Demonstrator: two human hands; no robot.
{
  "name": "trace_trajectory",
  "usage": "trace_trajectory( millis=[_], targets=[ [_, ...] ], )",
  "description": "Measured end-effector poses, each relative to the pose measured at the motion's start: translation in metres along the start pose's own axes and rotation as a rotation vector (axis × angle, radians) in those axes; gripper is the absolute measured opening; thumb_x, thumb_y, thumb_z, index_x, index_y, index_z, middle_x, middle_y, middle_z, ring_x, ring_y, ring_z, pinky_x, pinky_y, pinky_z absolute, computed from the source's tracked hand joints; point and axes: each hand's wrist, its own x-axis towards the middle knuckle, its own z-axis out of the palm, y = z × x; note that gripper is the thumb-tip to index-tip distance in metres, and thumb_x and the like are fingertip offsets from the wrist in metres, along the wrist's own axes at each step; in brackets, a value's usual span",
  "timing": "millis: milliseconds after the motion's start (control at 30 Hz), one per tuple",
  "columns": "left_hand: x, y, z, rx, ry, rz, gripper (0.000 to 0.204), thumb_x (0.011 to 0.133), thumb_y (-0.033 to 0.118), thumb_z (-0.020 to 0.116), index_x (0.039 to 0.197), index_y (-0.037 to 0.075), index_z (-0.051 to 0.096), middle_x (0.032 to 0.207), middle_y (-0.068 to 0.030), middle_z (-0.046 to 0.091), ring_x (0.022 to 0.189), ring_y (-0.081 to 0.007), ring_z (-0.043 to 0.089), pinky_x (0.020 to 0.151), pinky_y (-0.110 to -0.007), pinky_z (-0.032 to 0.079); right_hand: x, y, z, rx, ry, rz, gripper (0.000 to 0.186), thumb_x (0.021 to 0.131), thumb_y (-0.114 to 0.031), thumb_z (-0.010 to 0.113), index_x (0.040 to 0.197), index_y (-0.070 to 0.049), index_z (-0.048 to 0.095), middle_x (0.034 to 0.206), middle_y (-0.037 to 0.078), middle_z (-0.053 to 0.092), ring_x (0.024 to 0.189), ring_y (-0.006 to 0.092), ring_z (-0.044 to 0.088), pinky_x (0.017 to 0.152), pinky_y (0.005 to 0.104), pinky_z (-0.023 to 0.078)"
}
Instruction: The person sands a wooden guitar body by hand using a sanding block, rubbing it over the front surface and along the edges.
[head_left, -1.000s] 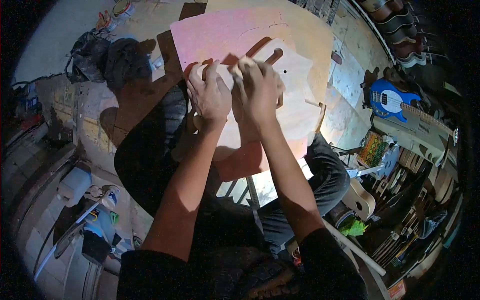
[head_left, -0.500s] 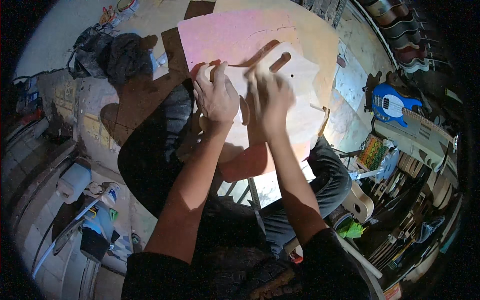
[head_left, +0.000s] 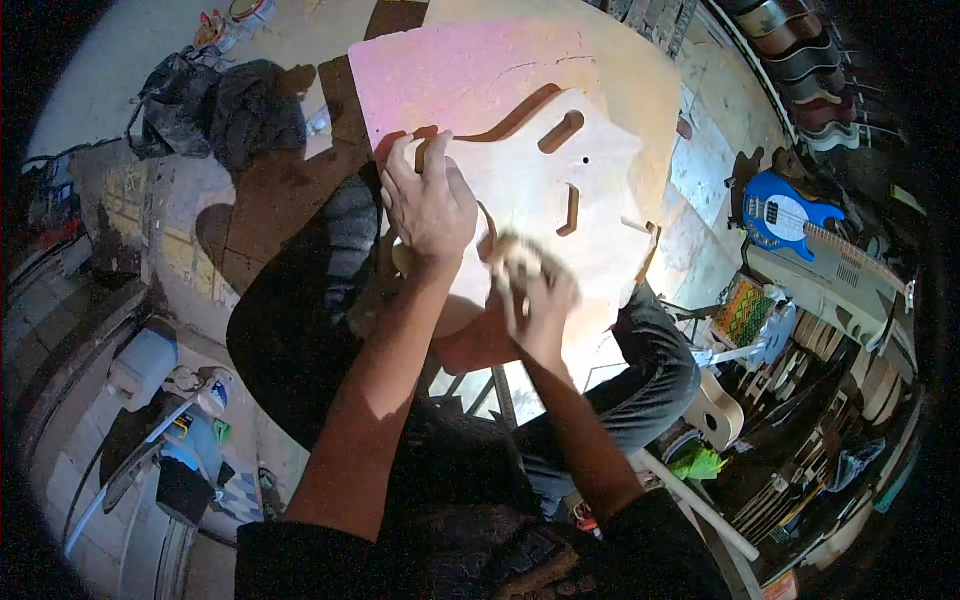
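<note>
A pale, unpainted wooden electric guitar body lies across a pink board over my lap. It has two elongated cut-outs, a small round hole and curved edges. My left hand is closed over its left part, fingers curled at the far edge. Lower on the wood, my right hand grips a small tan pad, pressed against the surface near the body's curved inner cut. Motion blurs the pad and fingertips, so its exact kind is unclear.
A blue bass guitar stands at the right, beside a cream cabinet and stacked wooden pieces. Several guitar bodies hang at the upper right. Dark plastic bags lie at the left, with a jug below them.
My right hand has swept the tan pad toward me over the guitar body, uncovering the second cut-out. My left hand stays in place on the wood.
</note>
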Motion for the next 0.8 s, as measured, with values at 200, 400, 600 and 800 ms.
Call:
trace_trajectory(
  millis=[200, 400, 600, 800],
  targets=[
    [0.000, 0.003, -0.003, 0.006, 0.022, 0.058, 0.041, 0.094, 0.005, 0.065, 0.134, 0.013, 0.065, 0.137, -0.0229, 0.051, 0.126, -0.0452, 0.052, 0.106, -0.057, 0.043, 0.119, -0.001, 0.003, -0.077, 0.213, -0.007, 0.032, 0.091, -0.025, 0.077, 0.123, -0.019, 0.074, 0.137, 0.022, 0.060, 0.127, 0.0433, 0.053, 0.107, 0.0607, 0.035],
    [0.002, 0.002, -0.007, 0.037, -0.150, -0.044, 0.066, 0.084, 0.045, 0.082, 0.138, 0.011, 0.063, 0.142, -0.0261, 0.046, 0.131, -0.0483, 0.047, 0.110, -0.060, 0.039, 0.152, -0.008, -0.083, 0.207, 0.395, -0.261, 0.035, 0.093, -0.020, 0.080, 0.123, -0.003, 0.070, 0.118, 0.020, 0.070, 0.112, 0.0343, 0.065, 0.100, 0.0425, 0.050],
    [0.000, 0.035, -0.034, 0.239, -0.379, 0.004, 0.123, 0.063, 0.064, 0.092, 0.160, 0.011, 0.040, 0.164, -0.0327, 0.024, 0.154, -0.0527, 0.019, 0.123, -0.066, 0.018, -0.032, 0.055, -0.110, 0.582, 0.299, 0.273, 0.041, 0.103, -0.006, 0.069, 0.139, 0.007, 0.056, 0.132, 0.013, 0.064, 0.116, 0.0170, 0.062, 0.099, 0.0304, 0.050],
    [-0.018, 0.042, -0.047, 0.244, -0.538, 0.061, 0.139, 0.058, 0.070, 0.093, 0.166, 0.012, 0.030, 0.169, -0.0339, 0.014, 0.158, -0.0537, 0.006, 0.123, -0.071, 0.010, -0.131, 0.063, -0.095, 0.901, 0.328, 0.469, 0.038, 0.103, -0.001, 0.067, 0.139, 0.003, 0.054, 0.128, 0.011, 0.067, 0.114, 0.0149, 0.063, 0.100, 0.0294, 0.050]
  ],
)
